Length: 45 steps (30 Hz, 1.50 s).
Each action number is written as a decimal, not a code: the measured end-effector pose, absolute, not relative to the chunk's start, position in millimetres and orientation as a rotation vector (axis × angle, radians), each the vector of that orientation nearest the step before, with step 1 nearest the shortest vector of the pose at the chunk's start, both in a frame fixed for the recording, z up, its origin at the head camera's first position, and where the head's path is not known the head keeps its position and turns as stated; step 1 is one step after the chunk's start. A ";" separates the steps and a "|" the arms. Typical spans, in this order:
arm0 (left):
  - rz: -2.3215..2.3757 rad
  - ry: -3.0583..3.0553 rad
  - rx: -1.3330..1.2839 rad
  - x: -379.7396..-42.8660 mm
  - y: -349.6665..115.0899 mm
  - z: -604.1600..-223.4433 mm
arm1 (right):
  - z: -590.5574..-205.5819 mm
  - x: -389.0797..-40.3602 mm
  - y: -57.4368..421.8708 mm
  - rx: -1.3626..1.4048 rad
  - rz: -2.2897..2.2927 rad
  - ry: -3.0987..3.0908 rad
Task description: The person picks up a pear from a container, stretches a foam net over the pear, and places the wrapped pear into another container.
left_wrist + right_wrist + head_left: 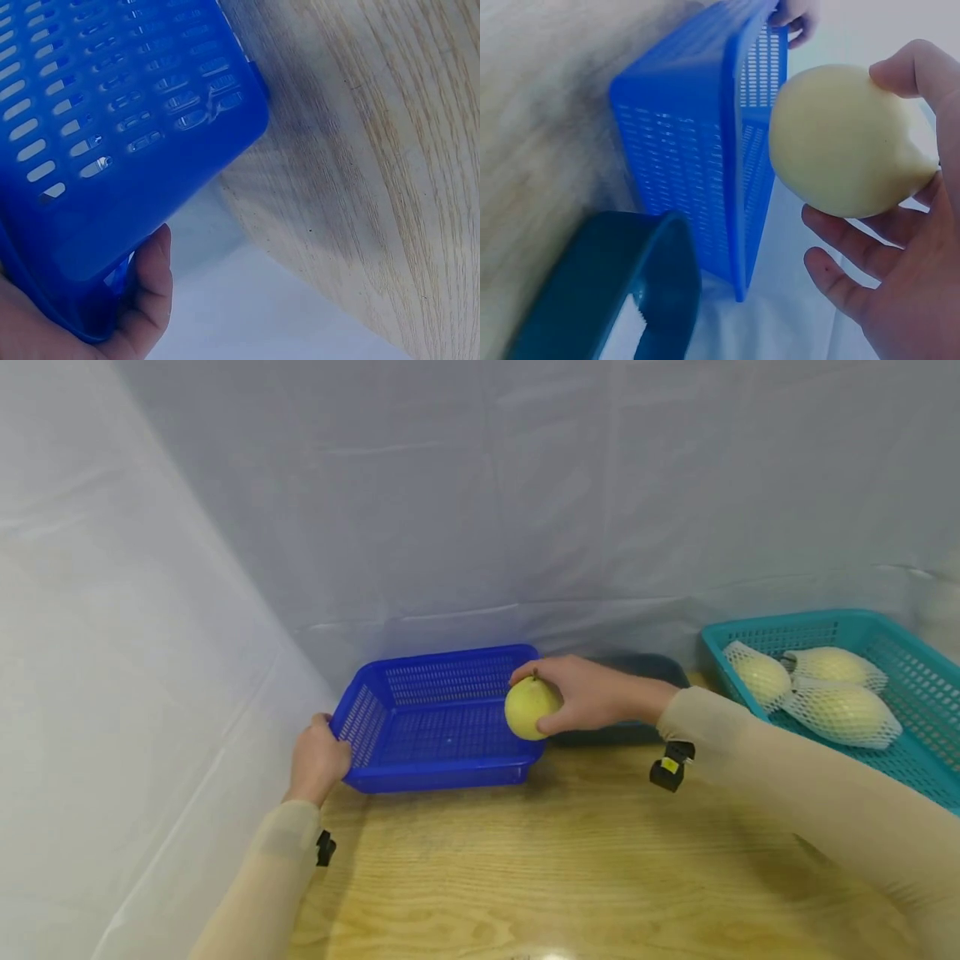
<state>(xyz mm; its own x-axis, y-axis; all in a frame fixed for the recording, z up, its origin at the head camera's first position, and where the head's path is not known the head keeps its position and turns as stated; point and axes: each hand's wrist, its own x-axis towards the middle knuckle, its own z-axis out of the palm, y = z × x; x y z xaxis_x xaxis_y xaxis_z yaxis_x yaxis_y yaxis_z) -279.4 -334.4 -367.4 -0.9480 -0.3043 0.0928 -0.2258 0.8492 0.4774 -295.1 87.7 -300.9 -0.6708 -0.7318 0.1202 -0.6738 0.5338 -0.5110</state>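
My left hand [318, 760] grips the left rim of a blue plastic basket [442, 772], its thumb and fingers hooked round the edge. Inside, the slotted basket floor shows bare in the head view. A pale yellow pear [527, 708] with a short brown stem is held by my right hand [588, 693], thumb on one side and fingers on the other. Hand and pear overlap the basket's right end in the head view. From the right wrist, the pear [847, 142] appears close to the blue rim [733, 165].
A dark green tub [652, 668] stands right of the blue basket, partly behind my right hand; something white [624, 330] lies in it. Farther right, a teal basket [832, 620] holds several pears in white netting [843, 714]. White sheeting [480, 510] rises behind and left of the wooden table [525, 860].
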 end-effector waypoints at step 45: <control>-0.727 -2.860 0.389 -277.0 -332.9 -368.3 | -409.5 -206.5 164.4 -0.594 -1.047 2.939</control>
<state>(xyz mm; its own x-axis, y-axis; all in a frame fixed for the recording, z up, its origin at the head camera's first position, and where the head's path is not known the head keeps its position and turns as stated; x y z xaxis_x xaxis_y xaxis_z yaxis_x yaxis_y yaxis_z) -277.0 -332.9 -368.3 -0.9525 -0.2896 0.0946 -0.2093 0.8476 0.4876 -206.5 164.4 -409.5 -0.9294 -0.3349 0.1549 -0.3574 0.7126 -0.6037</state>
